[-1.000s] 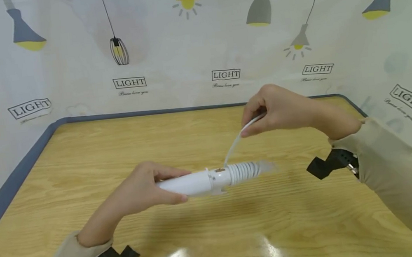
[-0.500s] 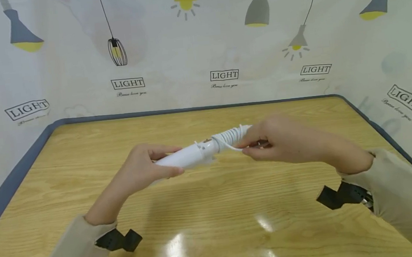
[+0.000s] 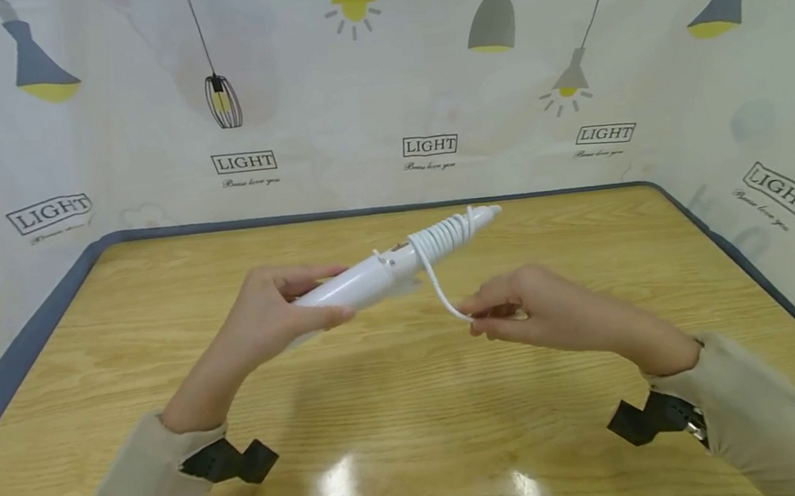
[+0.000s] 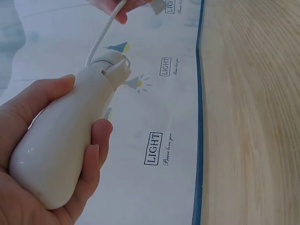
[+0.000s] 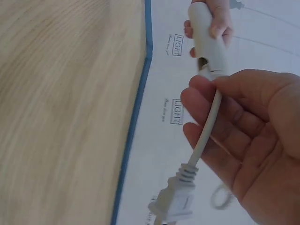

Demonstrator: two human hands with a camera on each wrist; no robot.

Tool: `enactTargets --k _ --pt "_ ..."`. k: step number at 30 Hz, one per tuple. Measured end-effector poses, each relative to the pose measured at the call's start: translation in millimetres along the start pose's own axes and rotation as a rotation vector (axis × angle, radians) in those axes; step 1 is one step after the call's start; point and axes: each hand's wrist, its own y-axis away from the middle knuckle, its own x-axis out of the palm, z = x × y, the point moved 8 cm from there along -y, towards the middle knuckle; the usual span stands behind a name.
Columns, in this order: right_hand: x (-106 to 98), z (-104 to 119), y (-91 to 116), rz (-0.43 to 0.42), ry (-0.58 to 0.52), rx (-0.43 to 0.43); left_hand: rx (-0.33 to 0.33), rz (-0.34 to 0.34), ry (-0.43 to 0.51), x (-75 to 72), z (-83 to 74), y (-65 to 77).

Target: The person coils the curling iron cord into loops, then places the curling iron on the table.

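Observation:
My left hand (image 3: 260,313) grips the thick rounded handle of a long white corded appliance (image 3: 351,287), held above the table. Its slimmer tapered end points up to the right in the head view. Several turns of white cord (image 3: 443,237) are wound round that slimmer part. From the turn nearest the handle the cord curves down to my right hand (image 3: 543,306), which pinches it between thumb and fingertips. A white plug (image 5: 176,199) hangs on the cord past the right palm in the right wrist view; the hand hides it in the head view.
Underneath is a wood-grain table (image 3: 401,431) with a blue-grey border (image 3: 379,210) along its back and sides. A pale cloth wall (image 3: 325,95) printed with lamps and LIGHT labels rises behind it. Dark camera mounts (image 3: 231,461) sit at both wrists.
My right hand has carried the cord from above the appliance over to its lower right side. My left hand has raised the appliance and tilted its tapered end upward.

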Motion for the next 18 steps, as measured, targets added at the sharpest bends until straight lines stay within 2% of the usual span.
enactTargets --k 8,14,18 --pt "11 -27 -3 -0.037 -0.191 -0.04 0.049 0.068 0.1 12.0 -17.3 10.9" --pt "7 -36 -3 -0.08 -0.288 -0.084 0.074 0.115 0.141 17.6 -31.5 20.1" --pt "-1 -40 -5 -0.118 -0.346 -0.045 0.099 0.137 0.153 20.8 -37.4 26.0"
